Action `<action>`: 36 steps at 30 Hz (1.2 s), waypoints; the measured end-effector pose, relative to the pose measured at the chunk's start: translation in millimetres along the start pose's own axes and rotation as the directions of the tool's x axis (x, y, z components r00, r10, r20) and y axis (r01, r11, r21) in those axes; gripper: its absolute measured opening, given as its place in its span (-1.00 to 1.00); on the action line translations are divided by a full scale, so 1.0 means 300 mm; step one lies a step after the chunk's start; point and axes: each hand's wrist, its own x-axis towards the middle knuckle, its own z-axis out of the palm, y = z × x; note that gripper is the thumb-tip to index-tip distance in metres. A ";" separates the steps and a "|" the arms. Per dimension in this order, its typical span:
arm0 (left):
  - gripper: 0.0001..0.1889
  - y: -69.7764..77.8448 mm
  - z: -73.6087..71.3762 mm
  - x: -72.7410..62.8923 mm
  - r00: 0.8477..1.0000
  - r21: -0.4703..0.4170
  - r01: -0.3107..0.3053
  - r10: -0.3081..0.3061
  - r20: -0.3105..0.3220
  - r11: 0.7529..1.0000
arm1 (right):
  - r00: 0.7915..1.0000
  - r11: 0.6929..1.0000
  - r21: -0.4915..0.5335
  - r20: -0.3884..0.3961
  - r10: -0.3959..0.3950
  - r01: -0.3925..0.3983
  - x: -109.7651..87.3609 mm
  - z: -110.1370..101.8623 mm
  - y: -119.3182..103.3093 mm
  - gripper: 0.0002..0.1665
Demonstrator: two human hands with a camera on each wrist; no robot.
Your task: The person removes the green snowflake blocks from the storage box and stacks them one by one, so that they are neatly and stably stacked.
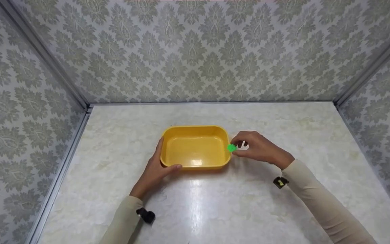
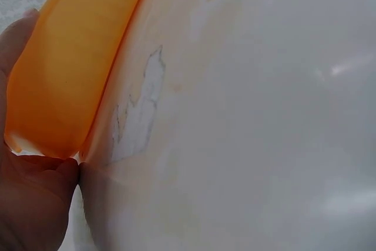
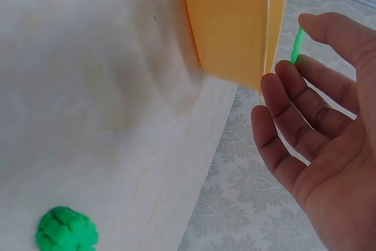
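A yellow plastic tub (image 1: 195,152) with rounded corners stands upright on the table. My left hand (image 1: 156,166) grips its near left corner, fingers along the left wall and thumb at the front rim; the left wrist view shows that hand (image 2: 35,198) against the orange-looking wall (image 2: 70,57). At the tub's right rim, my right hand (image 1: 257,147) pinches a small green notched disc (image 1: 231,148) between thumb and index finger. Seen edge-on in the right wrist view, the disc (image 3: 298,45) is thin; that hand's (image 3: 329,127) other fingers are loosely bent.
On the table in the right wrist view lies a green notched piece (image 3: 67,229), thicker than the held disc. The pale marbled table (image 1: 90,176) is bounded by patterned walls (image 1: 195,51) at the back and both sides. Each wrist carries a small black camera (image 1: 146,215).
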 end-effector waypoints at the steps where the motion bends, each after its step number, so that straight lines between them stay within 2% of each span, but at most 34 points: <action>1: 0.34 -0.001 0.000 0.000 1.000 -0.002 0.001 -0.001 0.000 1.000 | 1.000 1.000 0.007 -0.002 0.004 -0.004 -0.003 -0.001 0.001 -0.75; 17: 0.34 0.000 -0.006 0.003 0.999 -0.011 -0.029 0.030 0.013 1.000 | 0.999 1.000 -0.003 -0.043 0.027 -0.027 -0.058 -0.025 0.031 -0.76; 24: 0.34 -0.005 -0.010 0.006 0.998 0.018 -0.056 0.055 0.018 0.998 | 0.998 0.999 -0.003 -0.059 0.033 -0.033 -0.089 -0.032 0.056 -0.77; 36: 0.37 -0.009 -0.005 0.008 0.997 0.036 -0.076 0.076 -0.002 0.996 | 0.990 0.994 -0.046 -0.101 0.093 -0.098 -0.145 -0.047 0.098 -0.74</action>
